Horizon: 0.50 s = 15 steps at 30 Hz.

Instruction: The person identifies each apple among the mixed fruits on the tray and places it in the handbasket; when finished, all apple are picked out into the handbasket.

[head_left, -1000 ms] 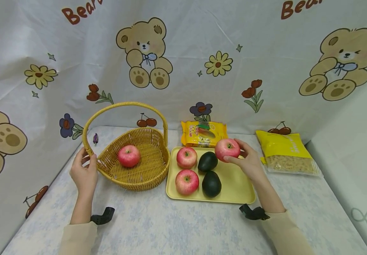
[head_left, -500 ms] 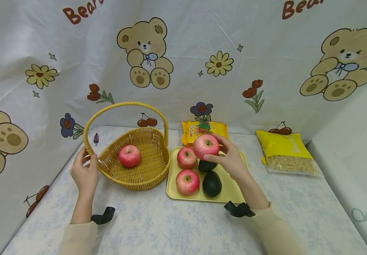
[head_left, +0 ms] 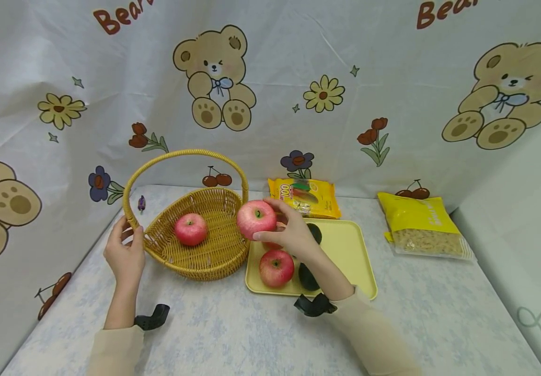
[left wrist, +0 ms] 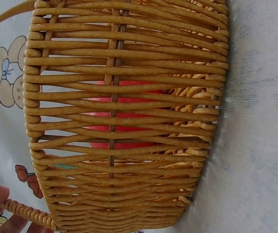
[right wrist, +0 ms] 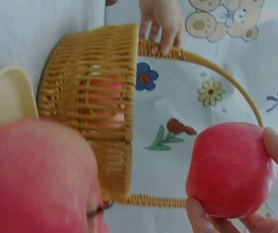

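My left hand (head_left: pixel 126 256) grips the left base of the handle of a woven wicker basket (head_left: pixel 214 269); the left wrist view shows fingertips curled round that handle (left wrist: pixel 29 212). Inside the basket lies one red apple (head_left: pixel 191 230). With fingers and thumb, my right hand (head_left: pixel 294 232) holds another red apple (head_left: pixel 256 219) above the basket's right rim and the tray's left end. Below it, the yellow tray (head_left: pixel 350 256) bears an apple (head_left: pixel 276 268) in front, a second apple mostly covered by the hand, and two avocados (head_left: pixel 309 278) partly hidden by the right arm.
Behind the tray lies a yellow snack packet (head_left: pixel 308 197). A yellow bag of dry food (head_left: pixel 423 227) lies to the tray's right. The printed bear curtain (head_left: pixel 275 104) hangs along the table's back edge, and the basket's tall handle (head_left: pixel 185 152) arches over its opening.
My right hand has carried the apple leftward, from above the tray's right part to the basket's right rim. My left hand has stayed on the basket handle.
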### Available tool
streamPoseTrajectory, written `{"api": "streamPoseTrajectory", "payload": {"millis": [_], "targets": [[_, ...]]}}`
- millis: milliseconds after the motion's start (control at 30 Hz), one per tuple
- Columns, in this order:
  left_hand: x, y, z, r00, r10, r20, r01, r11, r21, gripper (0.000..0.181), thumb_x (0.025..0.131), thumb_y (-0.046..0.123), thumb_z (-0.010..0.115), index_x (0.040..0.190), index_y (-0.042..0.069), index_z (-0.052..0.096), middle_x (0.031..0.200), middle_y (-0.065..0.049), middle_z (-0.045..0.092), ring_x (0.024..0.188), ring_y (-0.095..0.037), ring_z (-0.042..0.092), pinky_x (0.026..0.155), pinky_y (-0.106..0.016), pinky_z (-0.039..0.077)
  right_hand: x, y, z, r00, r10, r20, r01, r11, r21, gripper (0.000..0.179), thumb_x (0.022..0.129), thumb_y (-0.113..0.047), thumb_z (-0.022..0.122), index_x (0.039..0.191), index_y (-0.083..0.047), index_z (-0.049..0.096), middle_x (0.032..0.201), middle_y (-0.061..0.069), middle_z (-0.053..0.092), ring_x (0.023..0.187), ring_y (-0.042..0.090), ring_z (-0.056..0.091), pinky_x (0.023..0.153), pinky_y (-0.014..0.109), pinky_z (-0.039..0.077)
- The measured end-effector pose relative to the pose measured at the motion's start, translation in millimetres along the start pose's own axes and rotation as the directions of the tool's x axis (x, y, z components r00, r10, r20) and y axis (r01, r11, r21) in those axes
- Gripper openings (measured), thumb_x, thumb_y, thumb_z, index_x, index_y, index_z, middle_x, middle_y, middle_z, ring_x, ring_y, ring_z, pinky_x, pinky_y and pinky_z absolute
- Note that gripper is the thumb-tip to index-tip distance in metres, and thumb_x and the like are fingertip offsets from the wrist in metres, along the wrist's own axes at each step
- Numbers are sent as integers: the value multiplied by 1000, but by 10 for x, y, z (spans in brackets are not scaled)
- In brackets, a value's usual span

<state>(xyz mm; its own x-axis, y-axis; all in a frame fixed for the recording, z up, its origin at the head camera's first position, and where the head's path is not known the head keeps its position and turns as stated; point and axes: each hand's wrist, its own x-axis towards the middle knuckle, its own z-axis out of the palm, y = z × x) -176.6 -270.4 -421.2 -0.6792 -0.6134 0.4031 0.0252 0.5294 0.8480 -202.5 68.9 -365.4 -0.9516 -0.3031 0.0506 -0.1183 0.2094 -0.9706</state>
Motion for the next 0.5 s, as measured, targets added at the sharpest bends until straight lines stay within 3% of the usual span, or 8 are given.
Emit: {"api": "streamPoseTrajectory", "payload": {"millis": [233,500], "targets": [[-1,-5,-9,1000,1,1,-1,1000,4,39,96,10,57,135,7,58,124,-14,65,90,14,45,73,-5,38,152,-18,385,998,-5,66,6,1000,-22,76,73,-22,86,139,-24,50,133,-4,56,116,18,55,92,33,54],[7,-6,-10,1000,4,-8,-4,1000,-9,39,95,8,58,134,5,58,122,-16,65,88,16,45,73,-4,38,305,25,771,989,-37,144,54,992,-117,74,73,-21,87,137,-16,51,128,-1,60,112,19,58,90,30,52]]}}
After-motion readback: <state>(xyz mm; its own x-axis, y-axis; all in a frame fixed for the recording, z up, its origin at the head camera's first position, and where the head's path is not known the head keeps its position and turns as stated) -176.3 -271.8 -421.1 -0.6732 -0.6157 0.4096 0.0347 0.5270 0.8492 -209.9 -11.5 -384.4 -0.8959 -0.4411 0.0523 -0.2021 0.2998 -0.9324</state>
